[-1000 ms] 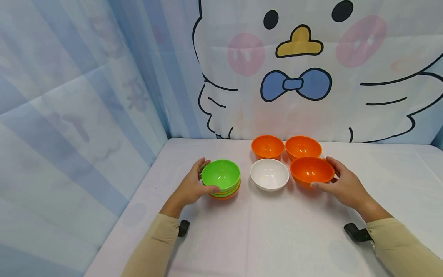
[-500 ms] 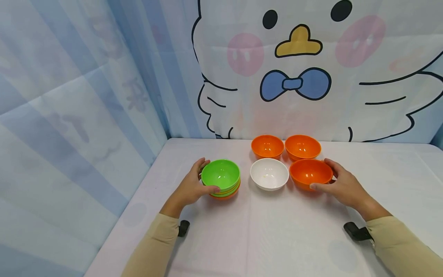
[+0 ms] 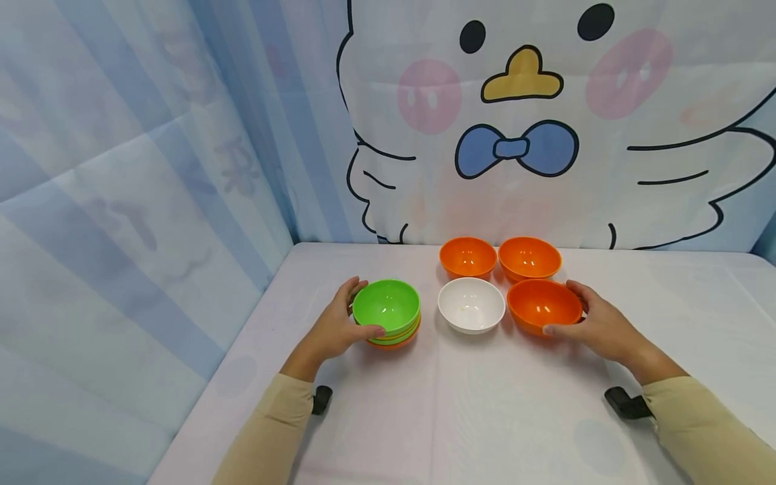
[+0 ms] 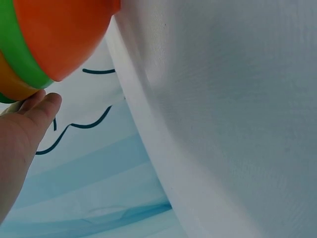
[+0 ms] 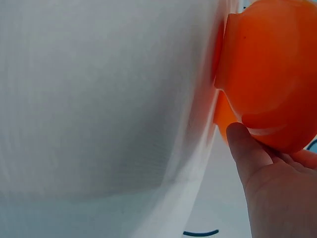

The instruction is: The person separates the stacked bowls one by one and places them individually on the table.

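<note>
My left hand (image 3: 335,330) grips the side of a stack of nested bowls (image 3: 388,310), thumb in front and fingers behind. A green bowl tops the stack, with yellow, green and orange rims below it; the left wrist view shows the orange bowl (image 4: 64,34) at the bottom. With thumb and fingers, my right hand (image 3: 603,328) holds the right side of an orange bowl (image 3: 543,306). In the right wrist view this orange bowl (image 5: 277,74) has its foot at the tabletop. Between the stack and that bowl stands a white bowl (image 3: 471,306), untouched by either hand.
Two more orange bowls stand behind, one at the left (image 3: 467,257) and one at the right (image 3: 529,259), near the back edge of the white-covered table (image 3: 485,411). A printed cloth backdrop (image 3: 521,202) rises behind the table, and a blue-striped curtain (image 3: 133,236) hangs at the left.
The orange bowl in my right hand has come down slightly and toward me, so its rim covers less of the orange bowl behind. My left hand and the stack have stayed put.
</note>
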A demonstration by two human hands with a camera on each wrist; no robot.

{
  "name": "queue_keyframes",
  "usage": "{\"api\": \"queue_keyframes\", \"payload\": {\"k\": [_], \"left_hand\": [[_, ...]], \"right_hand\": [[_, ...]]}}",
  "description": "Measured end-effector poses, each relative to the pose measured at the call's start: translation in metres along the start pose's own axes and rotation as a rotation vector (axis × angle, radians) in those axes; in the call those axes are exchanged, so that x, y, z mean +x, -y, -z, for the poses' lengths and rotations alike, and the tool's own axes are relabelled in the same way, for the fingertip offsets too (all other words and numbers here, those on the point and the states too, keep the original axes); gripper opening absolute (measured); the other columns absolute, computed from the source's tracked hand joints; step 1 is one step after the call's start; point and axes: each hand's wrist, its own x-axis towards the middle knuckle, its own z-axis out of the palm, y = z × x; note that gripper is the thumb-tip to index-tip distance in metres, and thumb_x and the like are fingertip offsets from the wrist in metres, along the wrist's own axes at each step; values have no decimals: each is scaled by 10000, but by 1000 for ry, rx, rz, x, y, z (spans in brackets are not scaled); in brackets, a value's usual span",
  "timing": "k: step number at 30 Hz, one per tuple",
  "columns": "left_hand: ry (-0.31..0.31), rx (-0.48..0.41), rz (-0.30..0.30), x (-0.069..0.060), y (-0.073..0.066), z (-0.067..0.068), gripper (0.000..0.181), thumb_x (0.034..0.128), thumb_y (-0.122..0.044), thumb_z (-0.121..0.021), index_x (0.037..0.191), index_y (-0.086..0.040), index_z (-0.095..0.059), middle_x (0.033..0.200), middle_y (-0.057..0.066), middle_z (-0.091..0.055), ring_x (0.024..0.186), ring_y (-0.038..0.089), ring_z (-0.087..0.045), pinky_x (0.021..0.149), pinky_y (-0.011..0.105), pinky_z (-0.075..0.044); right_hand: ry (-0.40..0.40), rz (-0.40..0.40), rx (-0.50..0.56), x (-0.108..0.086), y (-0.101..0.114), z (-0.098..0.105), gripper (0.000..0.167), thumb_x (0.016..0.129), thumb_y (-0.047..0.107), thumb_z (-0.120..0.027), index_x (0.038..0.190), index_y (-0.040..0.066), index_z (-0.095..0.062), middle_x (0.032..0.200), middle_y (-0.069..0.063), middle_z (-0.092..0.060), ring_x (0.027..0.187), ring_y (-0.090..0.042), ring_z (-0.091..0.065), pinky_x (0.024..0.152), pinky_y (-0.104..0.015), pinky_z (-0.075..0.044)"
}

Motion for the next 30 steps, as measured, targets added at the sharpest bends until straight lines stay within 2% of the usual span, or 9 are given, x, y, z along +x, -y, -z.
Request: {"api": "queue_keyframes", "payload": {"k": [11, 22, 26, 30], "left_hand": [[-4, 1, 1, 0, 2, -1, 1110, 763, -184, -887, 1577, -12, -152, 1595, 104, -328, 1459, 281, -297, 1177, 457, -261], [5, -4, 21, 1, 1, -1, 1131, 771, -199, -882, 1586, -19, -121, 1612, 107, -292, 1471, 285, -272, 1182, 450, -245], [31, -20, 34, 1, 7, 0, 1158, 771, -216, -880, 1584, 7, -87, 1623, 140, -253, 1476, 316, -253, 1181, 469, -238], [72, -27, 65, 2, 13, -1, 1220, 745, -251, -894, 1589, -1, -49, 1634, 166, -193, 1473, 353, -243, 1175, 507, -237]], "right_hand": [[7, -5, -14, -1, 3, -6, 1109, 869, 386, -771, 1534, -130, -49, 1530, -377, -210, 1305, -538, -332, 1000, -675, -399], [-1, -2, -30, -5, 7, -4, 1114, 881, 425, -746, 1561, -74, -18, 1575, -347, -147, 1315, -585, -299, 993, -710, -373], [-66, 27, -68, -8, 21, -1, 1071, 892, 440, -731, 1588, -8, -51, 1596, -312, -147, 1299, -615, -294, 959, -752, -361], [-100, 105, -37, -10, 47, -7, 1027, 884, 365, -760, 1595, 18, -105, 1590, -291, -199, 1326, -565, -306, 985, -732, -358]]}}
